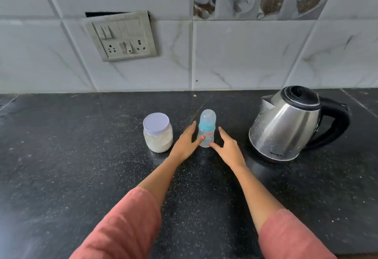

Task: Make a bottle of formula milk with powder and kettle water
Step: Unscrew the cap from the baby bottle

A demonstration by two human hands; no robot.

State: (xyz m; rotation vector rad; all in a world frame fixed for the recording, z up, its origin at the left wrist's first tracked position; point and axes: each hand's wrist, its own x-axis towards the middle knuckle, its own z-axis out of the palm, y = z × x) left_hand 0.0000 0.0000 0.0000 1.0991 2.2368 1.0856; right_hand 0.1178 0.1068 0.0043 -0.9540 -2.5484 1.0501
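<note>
The bottle (206,129) is seen upright on the black speckled counter (81,156), capped with a clear dome over a teal collar. Orange print is carried on its clear body, but it cannot be read. The bottle is flanked by both hands. The left hand (185,144) is held open, fingers straight, with its thumb tip laid against the bottle's lower body. The right hand (228,148) is likewise spread open, its thumb tip at the bottle's base; no grip is closed on it. Just left of the left hand, a jar (157,133) of white powder is closed by a pale lilac lid. Well to the right, a steel kettle (286,127) with a black lid and handle is marked near its base with a small brand word, too small to be read. A switchboard (122,37) is fixed on the tiled wall.
</note>
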